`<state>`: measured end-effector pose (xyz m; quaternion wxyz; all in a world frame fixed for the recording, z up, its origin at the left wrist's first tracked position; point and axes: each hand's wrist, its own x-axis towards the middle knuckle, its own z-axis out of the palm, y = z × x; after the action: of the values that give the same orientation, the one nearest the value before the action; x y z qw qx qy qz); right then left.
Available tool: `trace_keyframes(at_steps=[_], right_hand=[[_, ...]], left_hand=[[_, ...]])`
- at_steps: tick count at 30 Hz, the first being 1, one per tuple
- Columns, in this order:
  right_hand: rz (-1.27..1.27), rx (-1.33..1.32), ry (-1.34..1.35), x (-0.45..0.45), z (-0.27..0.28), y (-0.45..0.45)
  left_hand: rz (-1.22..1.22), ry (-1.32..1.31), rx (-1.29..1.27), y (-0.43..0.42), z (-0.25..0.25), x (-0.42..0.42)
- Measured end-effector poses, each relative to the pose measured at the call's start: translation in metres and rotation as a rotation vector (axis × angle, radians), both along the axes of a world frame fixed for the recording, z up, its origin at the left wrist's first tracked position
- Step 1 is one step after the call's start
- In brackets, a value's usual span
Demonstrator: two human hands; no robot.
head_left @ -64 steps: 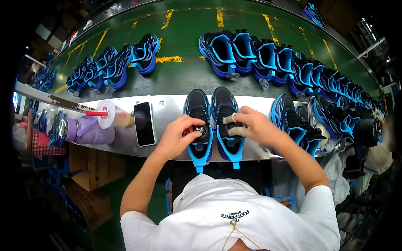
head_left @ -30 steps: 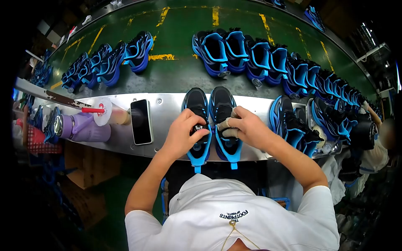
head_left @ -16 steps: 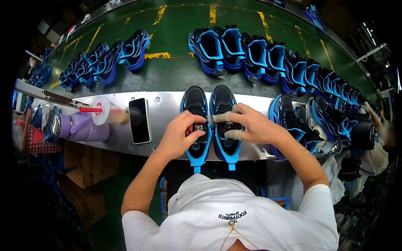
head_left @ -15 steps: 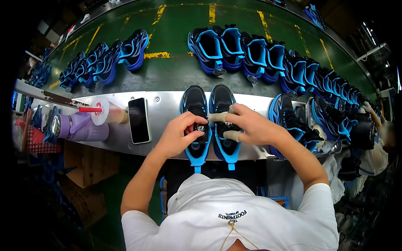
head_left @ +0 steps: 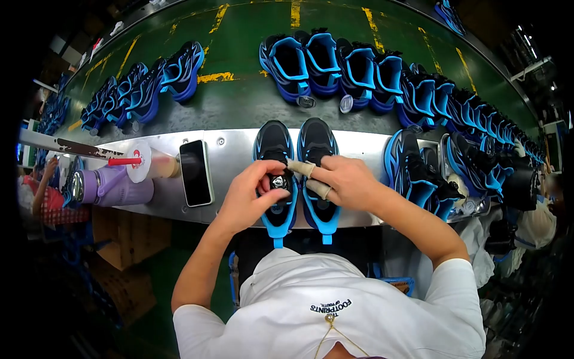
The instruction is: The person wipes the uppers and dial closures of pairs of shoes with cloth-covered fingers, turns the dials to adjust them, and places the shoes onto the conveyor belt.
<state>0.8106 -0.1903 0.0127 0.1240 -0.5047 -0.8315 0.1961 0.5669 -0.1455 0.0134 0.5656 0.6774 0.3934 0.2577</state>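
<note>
Left hand (head_left: 240, 194): pinching left sneaker's (head_left: 274, 141) tongue (head_left: 280, 182) | right hand (head_left: 351, 183): fingers half-spread over right sneaker (head_left: 315, 140), reaching that tongue, grip unclear | pair: upright on bench (head_left: 236, 143) | progress: tongue apparently unfinished; laces' state unclear

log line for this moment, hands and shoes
left hand: pinching tongue of left shoe | right hand: over right shoe, fingertips near left shoe | pair: side by side
</note>
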Motion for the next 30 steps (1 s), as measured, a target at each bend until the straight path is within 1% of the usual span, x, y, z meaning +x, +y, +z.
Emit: trace_keyframes(at_steps=[1,2,4,5,7,8,9,12,13,16,17,18,20,21,22,24,25,27,28,29,30], right_hand=[[-0.035,-0.06,-0.018,0.0,-0.001,0.0],[-0.067,-0.125,-0.036,0.001,-0.001,0.0],[-0.053,-0.068,0.178,0.01,0.004,0.002],[-0.049,-0.041,0.287,0.013,0.005,0.002],[0.028,0.051,0.193,0.012,0.002,0.001],[0.063,0.1,0.144,0.01,0.001,0.001],[0.039,0.066,-0.023,0.006,0.004,0.001],[-0.044,-0.217,0.008,0.011,0.002,0.008],[-0.026,-0.121,0.076,0.013,0.0,0.007],[0.027,0.173,0.286,0.021,-0.005,0.007],[0.097,0.223,0.3,0.018,-0.008,0.006],[0.065,0.193,0.205,0.016,-0.011,0.003],[-0.005,0.134,0.011,0.015,-0.016,0.0],[-0.027,0.05,0.021,0.02,-0.018,0.0],[-0.009,-0.001,0.114,0.025,-0.016,0.004],[0.016,-0.114,0.312,0.032,-0.005,0.007],[0.046,-0.145,0.252,0.037,0.004,0.009],[0.144,-0.105,0.249,0.042,0.002,0.006],[0.191,-0.079,0.245,0.046,0.001,0.006],[0.207,-0.004,0.233,0.044,-0.004,0.005],[0.159,0.022,0.182,0.041,-0.012,0.002]], left_hand=[[0.015,0.108,0.083,-0.001,0.007,0.004],[-0.007,0.148,0.125,-0.001,0.006,0.005],[-0.061,0.232,0.21,0.002,0.001,0.006],[-0.082,0.181,0.141,0.004,-0.002,0.004],[-0.119,0.082,0.006,0.008,-0.007,-0.001],[-0.086,0.107,0.048,0.006,-0.006,0.001],[-0.049,0.131,0.088,0.001,-0.005,0.005],[0.019,0.189,0.194,-0.004,-0.003,0.012],[0.035,0.206,0.22,-0.007,-0.005,0.013],[-0.103,0.106,0.003,0.004,-0.003,0.007],[-0.071,0.201,0.149,-0.003,0.004,0.011],[0.005,0.205,0.664,-0.008,-0.004,0.019],[0.154,0.227,0.748,-0.029,0.015,0.031],[0.2,0.074,0.335,-0.048,0.016,0.033],[0.06,0.044,0.184,-0.06,0.01,0.03],[-0.054,-0.038,-0.492,-0.088,0.022,0.045],[-0.01,-0.084,-0.596,-0.089,0.02,0.053],[0.07,-0.169,-0.814,-0.089,0.011,0.068],[0.105,-0.259,-0.868,-0.086,0.001,0.078],[0.141,-0.348,-0.925,-0.083,-0.013,0.088],[0.178,-0.437,-0.982,-0.083,-0.025,0.096]])
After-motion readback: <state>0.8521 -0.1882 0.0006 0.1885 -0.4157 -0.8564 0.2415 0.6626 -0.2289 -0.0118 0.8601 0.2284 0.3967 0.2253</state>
